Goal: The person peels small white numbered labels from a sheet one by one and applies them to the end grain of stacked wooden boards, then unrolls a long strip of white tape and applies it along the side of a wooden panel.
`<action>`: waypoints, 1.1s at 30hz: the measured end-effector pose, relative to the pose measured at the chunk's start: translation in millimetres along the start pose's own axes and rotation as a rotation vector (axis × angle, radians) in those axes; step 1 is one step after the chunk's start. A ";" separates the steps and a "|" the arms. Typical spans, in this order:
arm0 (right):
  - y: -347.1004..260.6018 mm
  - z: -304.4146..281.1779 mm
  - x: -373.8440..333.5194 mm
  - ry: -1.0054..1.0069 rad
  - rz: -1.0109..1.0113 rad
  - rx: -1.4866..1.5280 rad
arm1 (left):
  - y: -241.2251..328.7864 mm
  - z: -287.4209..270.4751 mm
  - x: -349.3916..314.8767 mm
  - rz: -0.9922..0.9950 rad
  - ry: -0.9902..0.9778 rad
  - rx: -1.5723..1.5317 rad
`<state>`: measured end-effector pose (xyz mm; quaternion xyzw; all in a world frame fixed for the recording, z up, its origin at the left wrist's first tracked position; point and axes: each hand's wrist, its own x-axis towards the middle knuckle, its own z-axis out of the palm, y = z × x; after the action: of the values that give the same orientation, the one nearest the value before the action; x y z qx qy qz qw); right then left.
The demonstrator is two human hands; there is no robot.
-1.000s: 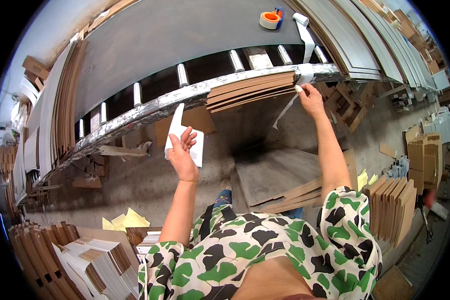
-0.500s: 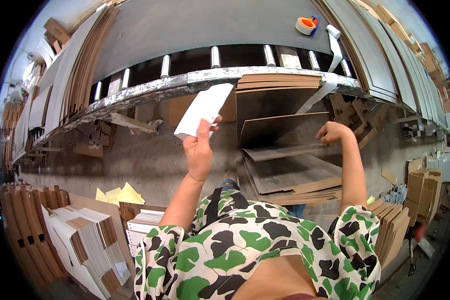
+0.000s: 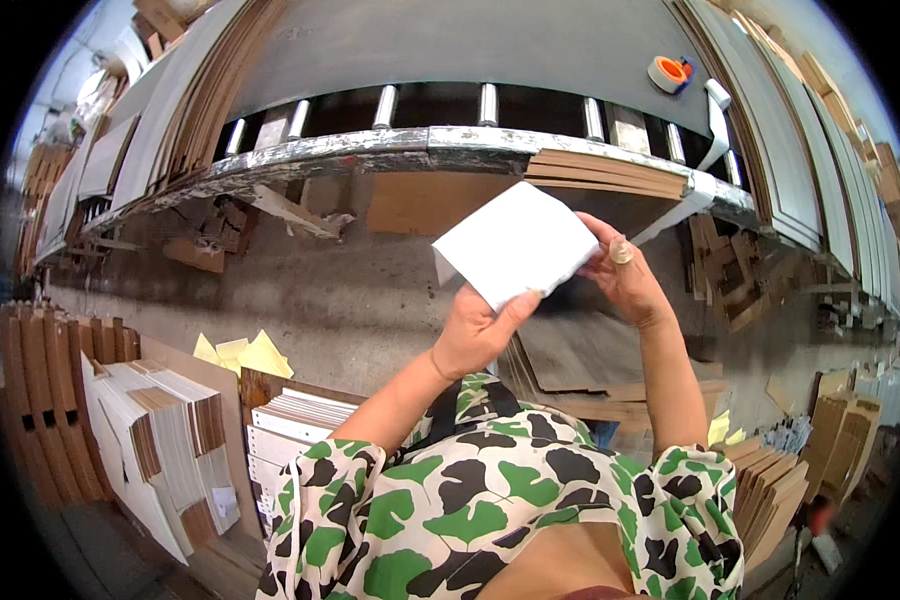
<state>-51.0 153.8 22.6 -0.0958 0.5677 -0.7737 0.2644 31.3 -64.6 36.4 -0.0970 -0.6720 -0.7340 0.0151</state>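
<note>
Both hands, left hand (image 3: 473, 335) and right hand (image 3: 625, 275), pinch the white card (image 3: 515, 245) by its edges, keeping it flat and up near the roller table (image 3: 370, 150)

White card (image 3: 516, 243): matt smooth paper. Rollers (image 3: 487, 103): shiny metal. Floor (image 3: 310, 290): rough concrete.

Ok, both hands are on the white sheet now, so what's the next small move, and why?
Probably fold it flat. The white sheet is held up off the bench, left hand pinching its lower edge, right hand its right edge, and its left end already looks doubled over. That is my guess only.
</note>
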 end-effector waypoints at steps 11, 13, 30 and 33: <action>-43.2 -7.0 -19.4 0.146 -0.046 -0.076 | -41.7 -28.8 -7.7 -0.484 -0.425 -0.711; -53.3 -26.6 -23.9 0.051 -0.043 0.032 | -40.3 -52.5 -8.9 -0.420 -0.538 -0.856; -34.8 -85.8 6.2 0.514 0.103 -0.052 | 0.4 12.3 52.1 -0.415 -0.317 -0.647; -14.2 -101.7 -13.1 0.694 -0.016 0.004 | -12.5 2.2 48.1 -0.379 -0.194 -0.560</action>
<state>-89.8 247.8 3.5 0.1689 0.6217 -0.7632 0.0498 -17.5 -56.0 32.0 -0.0400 -0.4488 -0.8671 -0.2126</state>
